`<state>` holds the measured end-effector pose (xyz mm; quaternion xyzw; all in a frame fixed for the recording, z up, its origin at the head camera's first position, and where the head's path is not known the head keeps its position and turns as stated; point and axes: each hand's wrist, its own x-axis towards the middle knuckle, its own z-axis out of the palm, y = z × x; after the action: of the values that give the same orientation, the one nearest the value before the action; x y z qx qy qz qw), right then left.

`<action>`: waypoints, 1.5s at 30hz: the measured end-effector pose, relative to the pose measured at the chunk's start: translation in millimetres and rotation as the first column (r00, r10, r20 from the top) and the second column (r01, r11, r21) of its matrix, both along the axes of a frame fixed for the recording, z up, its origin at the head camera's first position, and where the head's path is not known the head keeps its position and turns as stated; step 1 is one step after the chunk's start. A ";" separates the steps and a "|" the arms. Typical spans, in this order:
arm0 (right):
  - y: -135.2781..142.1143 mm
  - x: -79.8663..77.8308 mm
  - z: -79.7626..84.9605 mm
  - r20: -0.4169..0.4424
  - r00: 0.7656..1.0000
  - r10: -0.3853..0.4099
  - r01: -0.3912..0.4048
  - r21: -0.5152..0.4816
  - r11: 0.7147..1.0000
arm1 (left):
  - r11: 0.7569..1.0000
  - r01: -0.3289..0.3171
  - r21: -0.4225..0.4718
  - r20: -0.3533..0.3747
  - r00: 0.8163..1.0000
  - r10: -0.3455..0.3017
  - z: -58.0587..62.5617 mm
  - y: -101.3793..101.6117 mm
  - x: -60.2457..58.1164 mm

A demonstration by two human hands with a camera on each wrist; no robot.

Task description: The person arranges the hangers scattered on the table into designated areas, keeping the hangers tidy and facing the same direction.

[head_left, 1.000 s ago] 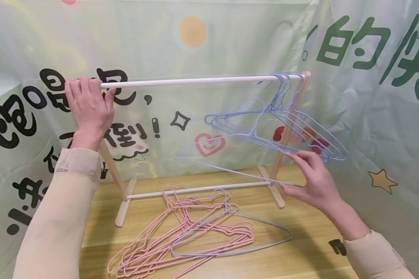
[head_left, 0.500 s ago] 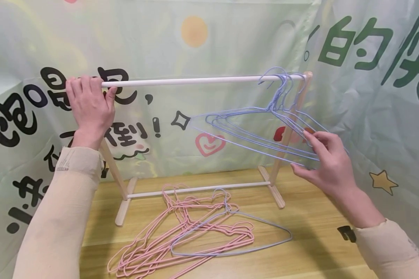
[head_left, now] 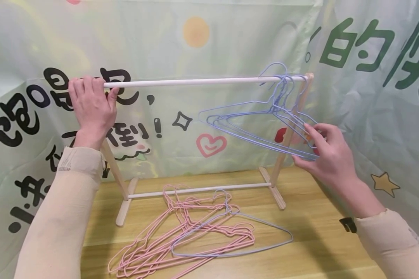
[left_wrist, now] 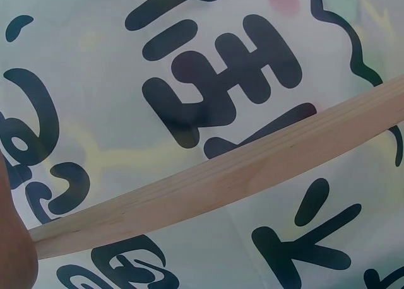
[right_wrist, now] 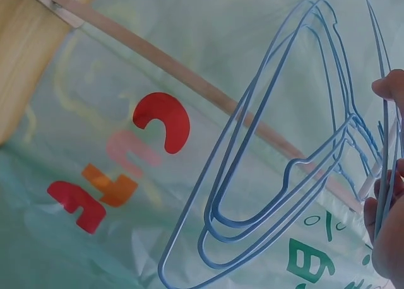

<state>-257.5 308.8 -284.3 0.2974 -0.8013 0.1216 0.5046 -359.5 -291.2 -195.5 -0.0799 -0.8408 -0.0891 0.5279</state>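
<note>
My left hand [head_left: 92,106] grips the left end of a rack's white top rod [head_left: 188,82]. A blue wire hanger [head_left: 275,63] is pinched at its right corner between thumb and fingers of my right hand [head_left: 329,159]. Its hook arches above the rod near the right end, overlapping it in the head view. Several more blue hangers [right_wrist: 240,224] hang close beside it on the rod. In the right wrist view, the held hanger [right_wrist: 385,112] stands nearly edge-on at the right, with the hand [right_wrist: 391,257] around it.
A pile of pink wire hangers [head_left: 153,248] lies on the wooden table [head_left: 314,255] before the rack, with a blue hanger [head_left: 262,250] on top. Wooden posts [head_left: 114,166] and feet [head_left: 272,190] carry the rack. A printed cloth [head_left: 153,38] stands behind it.
My right hand has moved up and to the right, lifting the blue hanger from below the rod until its hook arches above it. My left hand keeps its grip on the rod.
</note>
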 end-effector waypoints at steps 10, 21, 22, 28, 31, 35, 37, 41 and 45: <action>4.8 -4.9 -0.1 0.013 0.999 -0.033 0.032 0.053 0.998 | 1.000 0.001 0.008 0.006 1.000 -0.001 -0.2 0.3 -1.4; 8.2 -8.3 -14.1 0.025 0.999 -0.028 0.025 0.079 0.997 | 1.000 -0.009 0.003 0.021 1.000 0.009 0.4 0.7 -0.4; 8.0 -8.3 -15.2 0.026 0.999 -0.027 0.025 0.081 0.996 | 1.000 -0.011 0.002 0.027 1.000 0.011 0.5 0.8 0.0; 6.3 -10.1 -19.8 0.021 1.000 -0.023 0.021 0.086 0.996 | 1.000 -0.017 0.003 0.035 0.999 0.016 0.3 -0.3 -0.4; 6.1 -12.7 -22.3 0.007 1.000 -0.021 0.021 0.080 0.997 | 1.000 -0.014 0.002 0.031 0.999 0.014 0.0 -0.7 -1.3; 7.4 -17.7 -26.4 -0.017 1.000 -0.019 0.020 0.077 0.997 | 1.000 -0.011 0.005 0.021 1.000 0.011 -0.5 -1.2 -2.5; 8.6 -20.0 -28.1 -0.031 0.999 -0.016 0.018 0.079 0.997 | 1.000 -0.006 0.007 0.016 1.000 0.006 -0.7 -1.4 -2.9; 9.9 -22.7 -30.3 -0.055 0.998 -0.015 0.019 0.078 0.997 | 1.000 -0.003 0.007 0.011 1.000 0.003 -0.7 -1.3 -3.2; 10.0 -23.5 -31.7 -0.063 0.998 -0.031 0.035 0.074 0.997 | 1.000 -0.012 0.001 0.013 1.000 0.012 0.0 -1.1 -3.0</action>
<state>-281.0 318.8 -316.0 0.3064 -0.7941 0.0737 0.5196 -362.4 -292.3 -195.6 -0.0742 -0.8447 -0.0868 0.5229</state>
